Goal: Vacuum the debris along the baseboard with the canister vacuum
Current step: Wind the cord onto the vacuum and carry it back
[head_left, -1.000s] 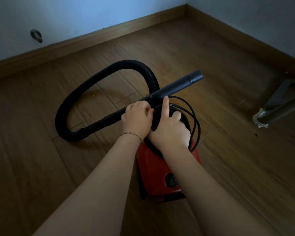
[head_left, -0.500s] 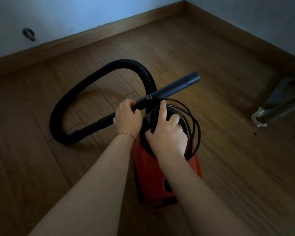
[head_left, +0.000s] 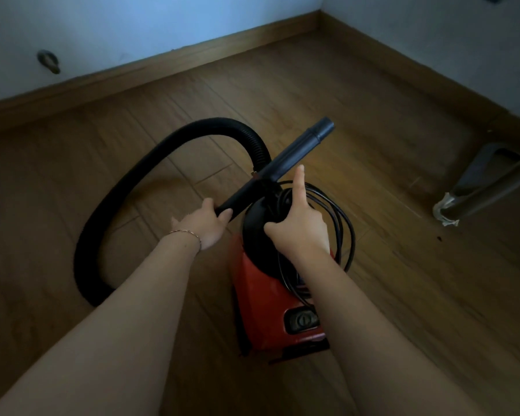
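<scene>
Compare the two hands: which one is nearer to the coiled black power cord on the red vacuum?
Right. The right hand rests on the black top of the vacuum, against the coiled cord. The left hand grips the wand, off to the cord's left.

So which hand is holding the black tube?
The left hand, the one with the bracelet, grips the tube; the right hand holds the vacuum's black top.
</scene>
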`<action>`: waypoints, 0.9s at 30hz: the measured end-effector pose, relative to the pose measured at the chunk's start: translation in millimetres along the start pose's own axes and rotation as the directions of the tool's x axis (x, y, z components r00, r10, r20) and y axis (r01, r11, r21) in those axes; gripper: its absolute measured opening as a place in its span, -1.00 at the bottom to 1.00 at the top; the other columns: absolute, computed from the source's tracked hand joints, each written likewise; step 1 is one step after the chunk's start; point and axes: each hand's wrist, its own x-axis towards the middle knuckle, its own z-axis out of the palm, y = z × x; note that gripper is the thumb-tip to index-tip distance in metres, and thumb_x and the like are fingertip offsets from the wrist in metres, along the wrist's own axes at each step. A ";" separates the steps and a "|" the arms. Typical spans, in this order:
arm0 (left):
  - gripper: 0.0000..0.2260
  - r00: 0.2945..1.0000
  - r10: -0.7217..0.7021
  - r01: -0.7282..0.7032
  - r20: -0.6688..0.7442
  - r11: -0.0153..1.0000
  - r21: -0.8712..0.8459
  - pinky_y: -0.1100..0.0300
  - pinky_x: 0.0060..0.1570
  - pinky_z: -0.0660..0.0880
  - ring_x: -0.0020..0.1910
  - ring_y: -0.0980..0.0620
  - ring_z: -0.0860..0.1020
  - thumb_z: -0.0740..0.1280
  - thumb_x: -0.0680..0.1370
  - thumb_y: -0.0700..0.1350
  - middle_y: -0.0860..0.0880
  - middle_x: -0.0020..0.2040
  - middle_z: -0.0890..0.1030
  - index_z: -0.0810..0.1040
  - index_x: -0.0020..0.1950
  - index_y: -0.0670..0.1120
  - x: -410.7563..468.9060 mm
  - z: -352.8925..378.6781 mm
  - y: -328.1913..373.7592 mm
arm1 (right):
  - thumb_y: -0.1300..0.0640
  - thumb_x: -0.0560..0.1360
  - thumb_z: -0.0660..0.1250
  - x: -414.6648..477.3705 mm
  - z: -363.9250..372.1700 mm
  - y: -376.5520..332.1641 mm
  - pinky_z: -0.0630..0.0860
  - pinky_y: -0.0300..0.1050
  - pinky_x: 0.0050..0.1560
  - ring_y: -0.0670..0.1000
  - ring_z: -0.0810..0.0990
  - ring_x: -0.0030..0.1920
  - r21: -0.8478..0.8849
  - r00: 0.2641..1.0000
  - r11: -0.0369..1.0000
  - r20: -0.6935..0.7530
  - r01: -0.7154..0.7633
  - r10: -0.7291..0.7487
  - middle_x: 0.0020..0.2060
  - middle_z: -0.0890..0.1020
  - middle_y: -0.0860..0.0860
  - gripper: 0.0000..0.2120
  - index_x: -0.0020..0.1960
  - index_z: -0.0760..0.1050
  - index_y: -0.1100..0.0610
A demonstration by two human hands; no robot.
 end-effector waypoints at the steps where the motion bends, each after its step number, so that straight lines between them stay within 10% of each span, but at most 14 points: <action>1: -0.54 1.000 0.012 -0.011 0.018 0.996 -0.087 -0.04 0.04 0.42 -0.03 -0.13 0.53 0.02 0.59 0.22 -0.12 0.01 0.56 0.30 0.31 -0.08 -2.8 0.8 0.5 | 0.19 0.43 0.32 -0.4 -1.1 -0.6 0.54 -0.09 -0.41 0.07 0.59 -0.37 0.032 1.000 0.999 -0.001 -0.016 0.016 -0.30 0.58 0.08 0.00 0.47 -0.37 -0.28; 4: -0.50 0.996 0.065 -0.075 -0.058 0.978 -0.196 0.08 -0.18 0.36 -0.12 -0.07 0.48 0.03 0.58 0.25 -0.09 -0.05 0.54 0.41 0.21 -0.14 -12.8 -1.3 11.6 | 0.16 0.42 0.36 -4.1 -0.2 -0.9 0.55 -0.09 -0.39 0.06 0.59 -0.38 0.150 0.996 0.985 -0.033 -0.082 0.088 -0.27 0.56 0.04 -0.01 0.49 -0.30 -0.27; 10: -0.38 1.000 0.002 -0.002 0.002 0.956 -0.292 0.05 0.04 0.47 -0.07 -0.13 0.56 -0.09 0.60 0.25 -0.20 -0.02 0.59 0.50 0.15 -0.22 -28.4 -8.6 38.8 | 0.15 0.41 0.38 -10.9 2.9 -3.0 0.58 -0.06 -0.33 0.04 0.59 -0.33 0.257 0.968 0.951 -0.134 -0.173 0.212 -0.32 0.46 -0.02 -0.24 0.44 -0.01 0.00; 13: -0.48 0.998 -0.055 0.061 0.025 0.900 -0.431 0.17 -0.28 0.40 -0.34 0.01 0.44 -0.08 0.63 0.18 -0.11 -0.25 0.49 0.42 -0.19 -0.17 -39.0 -7.4 51.0 | 0.12 0.44 0.36 -15.3 11.0 -1.0 0.56 -0.07 -0.33 0.01 0.56 -0.34 0.171 0.965 0.984 -0.245 -0.058 0.100 -0.34 0.44 -0.05 -0.29 0.41 0.00 0.00; 16: -0.50 0.992 -0.097 0.124 0.077 0.754 -0.645 0.16 -0.38 0.48 -0.36 -0.04 0.51 -0.05 0.63 0.18 -0.12 -0.25 0.53 0.46 -0.04 -0.19 -46.6 -5.9 57.3 | 0.09 0.45 0.35 -16.5 14.5 1.3 0.53 -0.07 -0.34 -0.01 0.51 -0.37 0.181 0.953 0.983 -0.290 -0.035 0.088 -0.35 0.44 -0.05 -0.51 0.23 0.13 0.09; 27: -0.31 0.989 -0.139 0.067 -0.054 0.737 -0.672 -0.08 0.08 0.54 -0.04 -0.21 0.60 -0.08 0.55 0.33 -0.24 -0.02 0.63 0.55 0.05 -0.23 -53.3 24.8 68.0 | 0.01 0.38 0.40 7.3 -5.0 8.2 0.60 -0.10 -0.21 0.03 0.63 -0.22 0.239 0.985 0.958 0.101 -0.161 0.140 -0.21 0.63 0.03 -0.74 0.00 0.52 0.11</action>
